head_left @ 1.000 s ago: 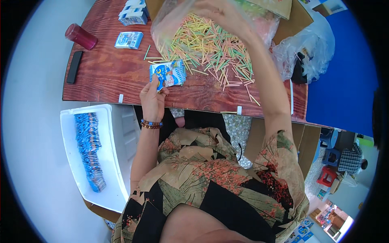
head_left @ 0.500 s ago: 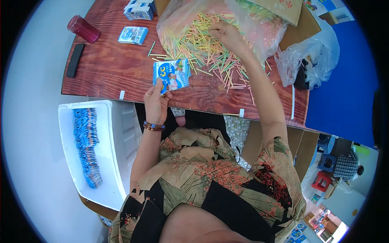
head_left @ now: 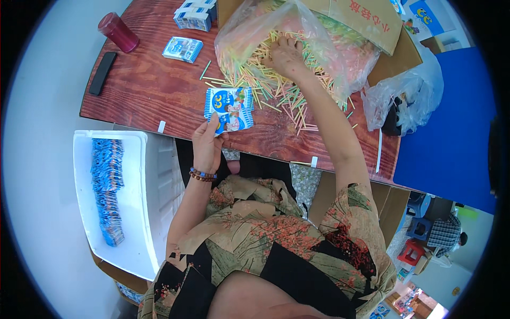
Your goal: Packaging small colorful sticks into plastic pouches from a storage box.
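My left hand (head_left: 206, 139) pinches a couple of overlapping blue-and-white packets (head_left: 229, 110) by their lower edge, thumb on top, just above the table's near edge. My right hand (head_left: 285, 57) reaches into a heap of thin sticks (head_left: 260, 64) in yellow, pink and green. Its fingers are apart and bent down, with the tips among the sticks. The heap spills from the mouth of a large clear plastic bag (head_left: 241, 32) onto the table. More sticks lie scattered below my right wrist.
On the reddish wooden table (head_left: 143, 101) are a stack of packets (head_left: 182, 49), bundled packets (head_left: 194, 15), a dark red cup (head_left: 119, 33) and a black bar (head_left: 103, 73). A white foam box (head_left: 139, 212) holds rows of packets. A cardboard box (head_left: 361, 21) stands behind the bag. Another person (head_left: 445, 234) sits far right.
My right hand has gone from a closed pinch above the heap down into the sticks, fingers spreading. The left hand still holds the packets. The whole view has shifted slightly.
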The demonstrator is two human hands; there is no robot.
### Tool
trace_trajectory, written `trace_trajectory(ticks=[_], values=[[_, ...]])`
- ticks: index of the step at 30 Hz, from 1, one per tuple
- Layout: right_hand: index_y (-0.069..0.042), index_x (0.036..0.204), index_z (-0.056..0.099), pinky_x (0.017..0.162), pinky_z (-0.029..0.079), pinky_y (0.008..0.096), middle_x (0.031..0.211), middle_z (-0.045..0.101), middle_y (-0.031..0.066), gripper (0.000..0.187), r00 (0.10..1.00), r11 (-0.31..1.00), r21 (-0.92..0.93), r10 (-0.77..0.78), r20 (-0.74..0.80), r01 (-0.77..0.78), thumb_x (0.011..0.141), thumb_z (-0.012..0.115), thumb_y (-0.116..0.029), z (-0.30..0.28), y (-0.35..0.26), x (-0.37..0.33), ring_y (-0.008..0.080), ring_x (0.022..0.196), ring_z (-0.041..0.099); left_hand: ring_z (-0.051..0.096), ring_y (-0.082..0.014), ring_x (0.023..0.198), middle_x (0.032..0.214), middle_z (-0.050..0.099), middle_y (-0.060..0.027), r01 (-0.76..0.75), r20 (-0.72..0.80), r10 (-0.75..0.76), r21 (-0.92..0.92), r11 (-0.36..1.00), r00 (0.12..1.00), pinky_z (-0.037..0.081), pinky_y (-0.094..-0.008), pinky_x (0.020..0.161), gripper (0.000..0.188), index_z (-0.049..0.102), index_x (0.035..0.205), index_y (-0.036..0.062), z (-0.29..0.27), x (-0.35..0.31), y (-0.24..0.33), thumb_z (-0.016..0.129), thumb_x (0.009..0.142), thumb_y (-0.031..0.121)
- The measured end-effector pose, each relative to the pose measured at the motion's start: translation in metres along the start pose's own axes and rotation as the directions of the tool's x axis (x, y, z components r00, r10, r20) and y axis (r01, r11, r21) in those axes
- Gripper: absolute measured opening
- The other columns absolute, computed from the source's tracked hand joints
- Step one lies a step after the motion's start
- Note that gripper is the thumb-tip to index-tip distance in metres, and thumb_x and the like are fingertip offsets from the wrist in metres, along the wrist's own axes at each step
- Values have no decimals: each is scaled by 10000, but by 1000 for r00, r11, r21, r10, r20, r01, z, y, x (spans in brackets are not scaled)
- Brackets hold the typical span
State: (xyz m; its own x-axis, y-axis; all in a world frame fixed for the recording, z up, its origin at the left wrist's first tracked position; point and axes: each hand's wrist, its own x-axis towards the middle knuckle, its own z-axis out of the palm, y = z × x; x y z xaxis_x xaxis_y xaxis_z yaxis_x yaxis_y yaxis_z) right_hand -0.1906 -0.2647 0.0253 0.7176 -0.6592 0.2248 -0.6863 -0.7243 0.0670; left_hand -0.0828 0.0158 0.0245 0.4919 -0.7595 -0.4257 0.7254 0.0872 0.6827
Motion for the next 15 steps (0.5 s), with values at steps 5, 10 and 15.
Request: trace_trajectory(ticks=[5,10,15], values=[[38,1114,553,945,294,524,1229,466,215,481,999,996,74,40,37,-43,818,596,-339,9,0,0,373,1172,398,577,-76,636,781,648,-7,12,-2,-12,-14,1000,1000,470,-223,563,171,648,833,61,1,2,-2,623,912,211],[41,1146,516,941,270,552,1271,442,213,404,995,974,204,100,-17,-95,878,534,-260,12,13,-2,366,1168,407,603,-101,681,828,671,-40,-10,32,10,2,1000,999,484,-244,577,163,655,856,56,-11,6,-2,602,923,195],[18,1074,524,861,371,450,1072,578,192,327,974,865,478,215,-76,-153,911,526,-266,-1,18,1,299,989,531,606,-102,676,824,672,-37,-7,42,7,-15,1000,999,486,-242,579,157,655,857,58,-7,5,-3,603,922,191]])
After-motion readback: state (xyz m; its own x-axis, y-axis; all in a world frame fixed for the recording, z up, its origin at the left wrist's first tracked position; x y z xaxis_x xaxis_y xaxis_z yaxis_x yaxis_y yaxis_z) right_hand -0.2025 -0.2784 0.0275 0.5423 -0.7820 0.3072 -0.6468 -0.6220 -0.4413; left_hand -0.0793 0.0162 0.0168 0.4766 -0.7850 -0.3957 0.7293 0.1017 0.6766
